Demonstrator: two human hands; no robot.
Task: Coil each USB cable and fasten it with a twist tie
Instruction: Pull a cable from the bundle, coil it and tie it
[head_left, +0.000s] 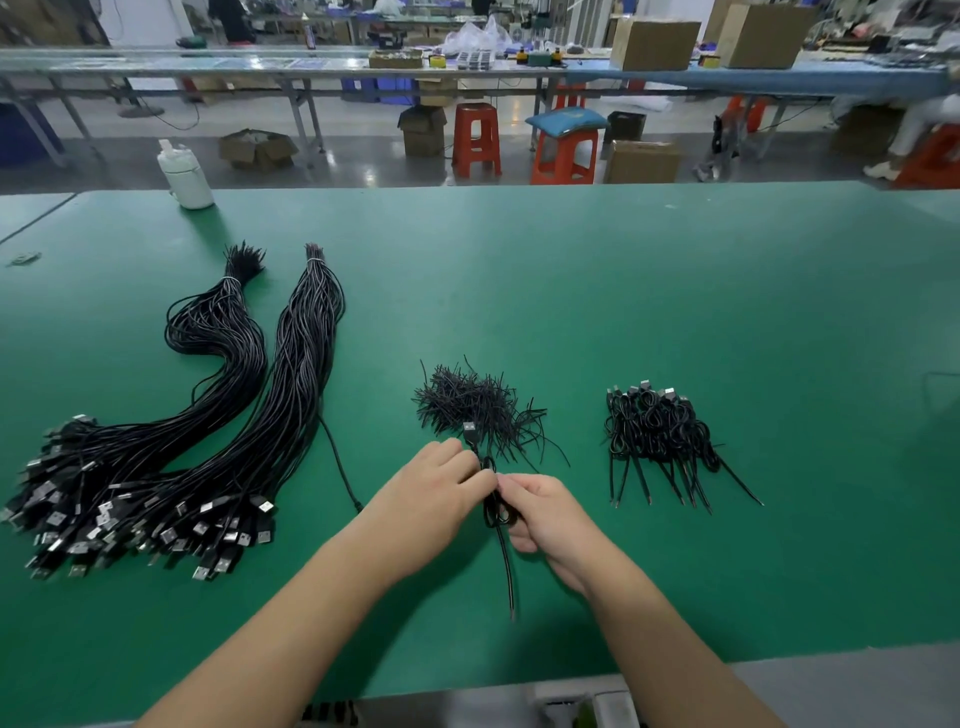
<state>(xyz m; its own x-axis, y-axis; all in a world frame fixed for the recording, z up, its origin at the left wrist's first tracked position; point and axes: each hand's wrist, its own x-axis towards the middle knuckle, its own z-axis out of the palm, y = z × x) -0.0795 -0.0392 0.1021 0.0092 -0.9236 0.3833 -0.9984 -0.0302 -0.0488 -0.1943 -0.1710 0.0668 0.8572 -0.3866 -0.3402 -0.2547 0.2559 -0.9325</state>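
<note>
The USB cable (497, 512) you are working on sits coiled between your two hands above the green table (675, 312), its plug (469, 428) pointing away from you and its bare tail trailing back toward your body. Your left hand (434, 480) has its fingers curled over the top of the coil, and your right hand (545, 512) pinches the coil from the other side, fingertips meeting your left at the middle; whether a tie is already between them you cannot tell. Just beyond your hands lies the loose heap of twist ties (472, 402), and the cable's plug overlaps its near edge. To your right, well apart, sits the pile of finished coiled cables (657, 431), tails fanned toward you. To your left lie two long bundles of uncoiled cables (208, 415), bound near their far ends, plugs spread at the near end; one stray cable (340, 462) runs from them toward your left forearm. A white bottle (184, 174) stands at the table's far edge, and red stools (475, 137) and cardboard boxes (654, 44) crowd the floor and benches behind.
</note>
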